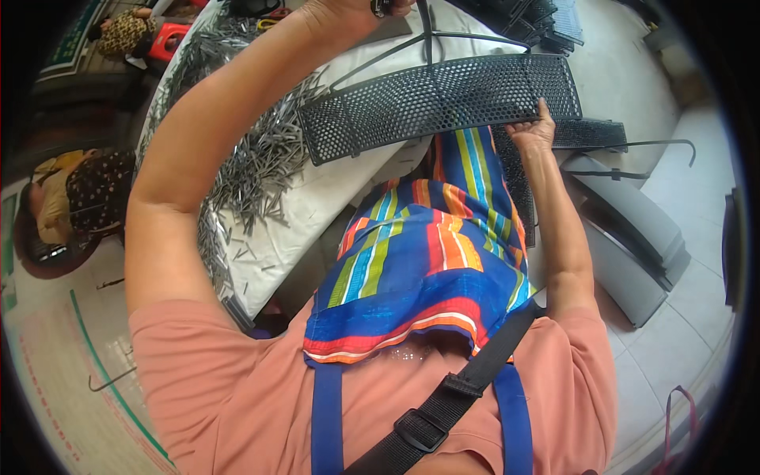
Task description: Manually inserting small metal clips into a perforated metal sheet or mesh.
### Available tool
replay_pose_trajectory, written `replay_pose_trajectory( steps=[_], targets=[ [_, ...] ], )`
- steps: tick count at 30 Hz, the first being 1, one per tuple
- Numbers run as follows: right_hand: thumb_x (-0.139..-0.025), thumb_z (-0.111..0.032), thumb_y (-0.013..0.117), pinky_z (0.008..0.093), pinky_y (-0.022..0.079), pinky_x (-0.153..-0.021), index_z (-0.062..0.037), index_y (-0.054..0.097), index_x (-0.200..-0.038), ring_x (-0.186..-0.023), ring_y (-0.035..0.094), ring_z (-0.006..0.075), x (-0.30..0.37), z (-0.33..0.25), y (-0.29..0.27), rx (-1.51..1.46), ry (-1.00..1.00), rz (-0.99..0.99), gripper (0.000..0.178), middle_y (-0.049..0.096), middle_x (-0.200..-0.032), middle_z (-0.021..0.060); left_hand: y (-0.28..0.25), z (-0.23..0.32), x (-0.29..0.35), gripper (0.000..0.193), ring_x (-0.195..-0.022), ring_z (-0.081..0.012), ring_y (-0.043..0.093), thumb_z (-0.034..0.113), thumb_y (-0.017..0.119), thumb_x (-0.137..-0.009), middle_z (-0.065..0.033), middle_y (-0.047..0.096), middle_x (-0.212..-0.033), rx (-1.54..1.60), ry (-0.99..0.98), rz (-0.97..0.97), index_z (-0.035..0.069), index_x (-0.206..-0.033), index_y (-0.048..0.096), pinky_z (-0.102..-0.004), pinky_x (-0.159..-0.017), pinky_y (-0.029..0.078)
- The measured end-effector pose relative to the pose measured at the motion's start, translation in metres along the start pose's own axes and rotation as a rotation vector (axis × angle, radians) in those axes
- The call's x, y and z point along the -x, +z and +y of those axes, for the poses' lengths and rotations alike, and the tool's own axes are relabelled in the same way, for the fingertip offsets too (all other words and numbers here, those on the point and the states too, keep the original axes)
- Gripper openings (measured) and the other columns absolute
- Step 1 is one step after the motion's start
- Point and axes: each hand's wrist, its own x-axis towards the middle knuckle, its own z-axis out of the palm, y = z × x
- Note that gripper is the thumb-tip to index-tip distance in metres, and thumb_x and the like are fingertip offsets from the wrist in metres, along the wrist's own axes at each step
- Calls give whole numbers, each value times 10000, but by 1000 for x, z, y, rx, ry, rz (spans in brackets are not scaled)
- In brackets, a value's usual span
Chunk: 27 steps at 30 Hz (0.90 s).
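A long black mesh panel point(443, 95) with rows of holes is held tilted in front of me, over the table edge and my striped apron point(443, 245). My right hand point(534, 131) grips its lower right edge, thumb up against the mesh. Thin black strips rise from the panel, and one upright strip point(427, 32) runs out of the top of the picture. Close to that strip, my left hand point(348, 12) is closed around a small dark object point(381, 8). The picture's edge cuts off part of this hand, so the object's kind stays unclear.
Many short grey strips point(261, 170) lie heaped on the pale-covered table point(293, 245) at left. More black mesh pieces point(522, 20) are stacked at the far side. Grey curved panels point(625, 229) rest at right above the tiled floor. Other people point(99, 190) are at far left.
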Motion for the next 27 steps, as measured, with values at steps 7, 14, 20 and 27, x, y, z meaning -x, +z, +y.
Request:
replay_pose_trajectory(
  steps=[7, 14, 20, 27],
  targets=[
    [-970, -427, 405, 470, 480, -900, -129, 532, -1227, -1061, 592, 291, 52, 88, 4, 156, 86, 20, 414, 605, -1192, 100, -33, 6, 72, 143, -456, -114, 497, 209, 570, -893, -100, 589, -698, 45, 82, 220, 73, -857, 542, -186, -389, 393],
    [-948, -421, 488, 556, 415, -925, -122, 528, -1193, -1083, 573, 288, 84, 159, 22, 349, 215, 13, 389, 600, -1194, 84, -88, 9, 158, 113, -446, -100, 499, 145, 613, -859, -86, 586, -661, 144, 144, 524, 48, -832, 560, -198, -377, 377],
    [-922, -371, 560, 536, 470, -824, -82, 514, -1189, -970, 599, 288, 64, 213, 33, 547, 234, 33, 396, 587, -1184, 89, -156, -5, 217, 167, -523, -121, 463, 160, 581, -907, -195, 618, -851, 267, 233, 396, -1, -864, 571, -237, -470, 354],
    [-900, -373, 598, 514, 485, -833, -55, 499, -1204, -981, 583, 303, 80, 255, 67, 598, 215, -39, 451, 564, -1165, 135, -171, -19, 271, 142, -541, -151, 446, 141, 576, -904, -236, 622, -879, 377, 420, 682, 4, -865, 576, -258, -493, 344]
  ],
)
